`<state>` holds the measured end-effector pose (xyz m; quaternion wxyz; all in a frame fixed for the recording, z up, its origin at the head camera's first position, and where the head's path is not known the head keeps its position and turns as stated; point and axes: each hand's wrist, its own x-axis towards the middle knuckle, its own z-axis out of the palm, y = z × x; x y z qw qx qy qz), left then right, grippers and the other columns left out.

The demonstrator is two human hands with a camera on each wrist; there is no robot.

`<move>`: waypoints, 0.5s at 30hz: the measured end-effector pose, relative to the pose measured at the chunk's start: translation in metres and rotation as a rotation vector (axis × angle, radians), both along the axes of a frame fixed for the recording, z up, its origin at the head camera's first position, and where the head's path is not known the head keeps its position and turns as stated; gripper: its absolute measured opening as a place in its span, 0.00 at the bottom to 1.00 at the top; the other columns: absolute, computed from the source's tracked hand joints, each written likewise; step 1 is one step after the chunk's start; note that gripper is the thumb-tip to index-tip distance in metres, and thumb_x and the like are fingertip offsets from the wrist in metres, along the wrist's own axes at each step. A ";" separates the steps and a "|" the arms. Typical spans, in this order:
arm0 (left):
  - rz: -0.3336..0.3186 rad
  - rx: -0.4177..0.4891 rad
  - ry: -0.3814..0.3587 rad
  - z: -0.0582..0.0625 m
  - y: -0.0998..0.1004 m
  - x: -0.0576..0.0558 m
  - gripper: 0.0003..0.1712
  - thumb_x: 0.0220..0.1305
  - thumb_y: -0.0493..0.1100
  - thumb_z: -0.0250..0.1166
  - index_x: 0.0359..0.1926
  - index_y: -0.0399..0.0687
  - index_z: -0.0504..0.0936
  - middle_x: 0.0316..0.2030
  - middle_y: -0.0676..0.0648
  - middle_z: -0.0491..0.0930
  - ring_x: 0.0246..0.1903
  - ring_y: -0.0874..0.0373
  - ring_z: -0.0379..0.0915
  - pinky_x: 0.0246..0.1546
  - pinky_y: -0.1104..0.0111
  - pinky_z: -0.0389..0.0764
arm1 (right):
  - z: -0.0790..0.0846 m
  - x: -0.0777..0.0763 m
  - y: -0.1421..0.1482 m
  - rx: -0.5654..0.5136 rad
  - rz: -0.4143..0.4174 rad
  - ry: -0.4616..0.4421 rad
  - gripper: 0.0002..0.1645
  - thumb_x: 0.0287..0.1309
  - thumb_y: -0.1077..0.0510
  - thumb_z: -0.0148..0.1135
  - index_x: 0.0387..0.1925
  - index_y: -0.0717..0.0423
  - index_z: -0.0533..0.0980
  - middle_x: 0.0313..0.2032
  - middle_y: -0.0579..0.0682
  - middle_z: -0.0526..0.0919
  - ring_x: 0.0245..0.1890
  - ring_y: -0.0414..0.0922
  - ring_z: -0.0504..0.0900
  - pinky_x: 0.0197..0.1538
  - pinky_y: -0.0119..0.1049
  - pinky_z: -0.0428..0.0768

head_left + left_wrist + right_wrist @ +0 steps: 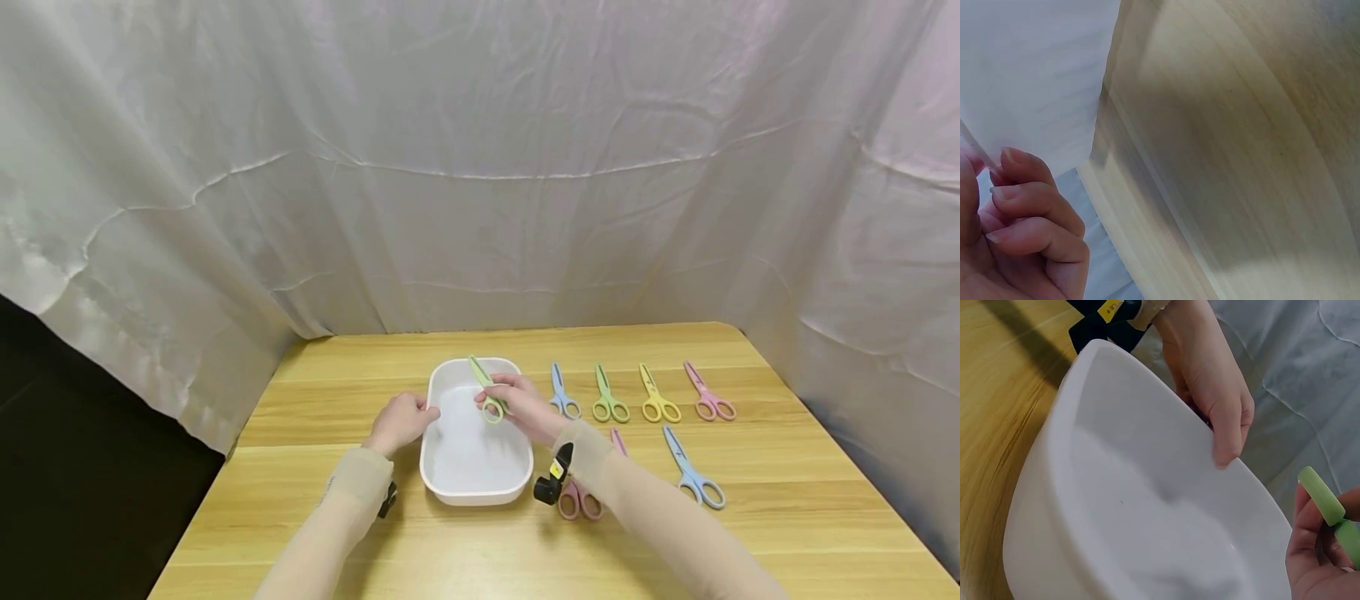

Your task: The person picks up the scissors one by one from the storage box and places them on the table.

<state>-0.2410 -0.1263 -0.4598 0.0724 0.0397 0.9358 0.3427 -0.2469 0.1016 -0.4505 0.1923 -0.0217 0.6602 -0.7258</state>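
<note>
A white plastic tub point(476, 462) stands on the wooden table in front of me. My left hand point(402, 421) pinches its left rim, thumb over the inside and curled fingers against the outer wall, as the left wrist view shows of the fingers point(1038, 200). Over the tub's far right part, my right hand point(519, 406) holds green scissors point(480, 372), blades pointing away and handle loops toward me. In the right wrist view, part of the green handle point(1322, 497) shows between the fingers. The tub's inside floor looks bare.
Right of the tub, a back row holds blue scissors point(558, 383), green scissors point(603, 385), yellow scissors point(650, 385) and pink scissors point(697, 382). Nearer lie pink scissors point(570, 502), partly under my right forearm, and blue scissors point(678, 454). A grey curtain point(480, 233) hangs behind the table.
</note>
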 end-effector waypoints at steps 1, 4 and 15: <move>0.001 0.003 -0.001 0.000 0.000 0.000 0.16 0.65 0.48 0.60 0.28 0.41 0.83 0.18 0.52 0.72 0.21 0.59 0.67 0.23 0.70 0.66 | 0.000 0.000 0.001 -0.002 -0.007 -0.004 0.28 0.70 0.64 0.51 0.68 0.72 0.63 0.36 0.50 0.83 0.33 0.37 0.78 0.37 0.25 0.78; 0.008 0.009 -0.001 0.000 0.001 0.001 0.15 0.65 0.48 0.61 0.29 0.41 0.84 0.19 0.51 0.74 0.22 0.59 0.68 0.23 0.70 0.67 | 0.000 0.001 0.005 -0.016 -0.025 -0.017 0.29 0.70 0.65 0.51 0.69 0.71 0.62 0.36 0.51 0.83 0.33 0.37 0.78 0.36 0.24 0.77; 0.027 0.003 0.009 -0.003 0.001 0.000 0.14 0.64 0.49 0.61 0.29 0.45 0.84 0.21 0.51 0.76 0.23 0.59 0.69 0.24 0.70 0.67 | 0.002 0.006 0.021 -0.073 -0.046 -0.016 0.30 0.71 0.65 0.49 0.70 0.73 0.59 0.36 0.51 0.82 0.35 0.37 0.79 0.36 0.22 0.77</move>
